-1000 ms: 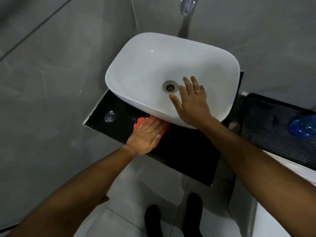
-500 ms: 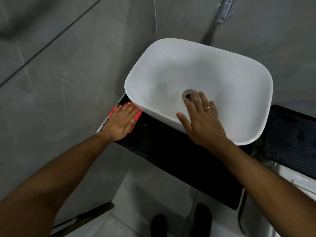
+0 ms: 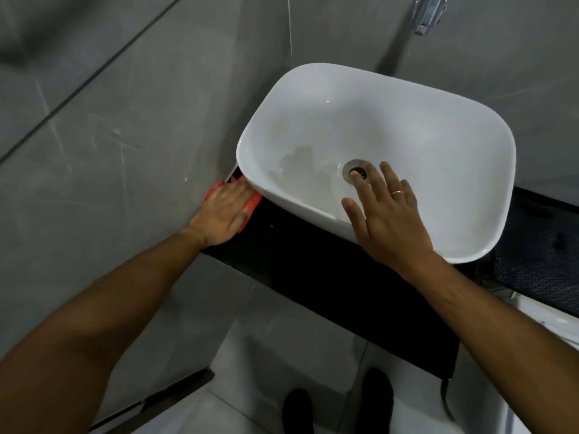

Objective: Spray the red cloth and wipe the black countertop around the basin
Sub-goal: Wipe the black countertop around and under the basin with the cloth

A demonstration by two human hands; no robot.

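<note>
My left hand point(image 3: 223, 213) lies flat on the red cloth point(image 3: 253, 202), pressing it onto the black countertop point(image 3: 313, 277) at its far left end, against the grey wall and beside the white basin point(image 3: 423, 130). Only the cloth's edges show around my fingers. My right hand point(image 3: 387, 216), fingers spread and a ring on one, rests over the basin's front rim with fingertips near the drain point(image 3: 355, 169). No spray bottle is in view.
A chrome tap point(image 3: 426, 12) sticks out of the wall above the basin. Grey tiled walls close in on the left and behind. A black perforated mat point(image 3: 539, 270) lies to the right. My dark shoes point(image 3: 377, 399) stand on the pale floor tiles below.
My left hand has slid the red cloth leftward along the countertop, from under the basin's front to the corner by the wall. My right hand stays on the basin rim.
</note>
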